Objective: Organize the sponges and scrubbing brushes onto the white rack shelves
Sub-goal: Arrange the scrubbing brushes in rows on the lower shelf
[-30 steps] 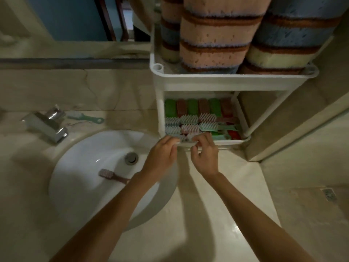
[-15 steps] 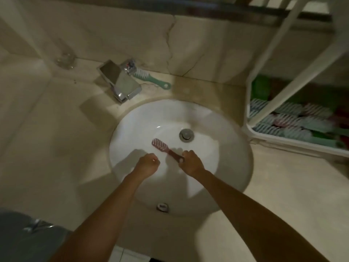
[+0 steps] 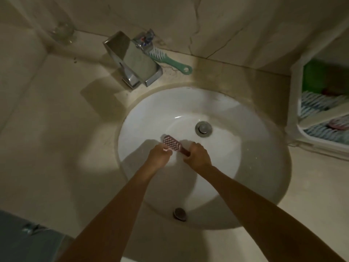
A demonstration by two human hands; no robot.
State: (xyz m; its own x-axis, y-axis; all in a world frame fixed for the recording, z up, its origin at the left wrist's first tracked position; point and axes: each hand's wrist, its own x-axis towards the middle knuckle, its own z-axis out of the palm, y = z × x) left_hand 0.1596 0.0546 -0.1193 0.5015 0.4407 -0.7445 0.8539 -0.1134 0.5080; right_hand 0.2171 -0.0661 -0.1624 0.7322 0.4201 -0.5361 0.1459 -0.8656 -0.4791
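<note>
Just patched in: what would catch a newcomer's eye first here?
The right hand grips a pink scrubbing brush by its handle while the left hand pinches its bristled head, in the white sink basin. A green brush lies by the chrome faucet, and the white rack holding brushes shows at the right edge.

Beige countertop (image 3: 56, 114) with green brush (image 3: 171, 61)
</note>
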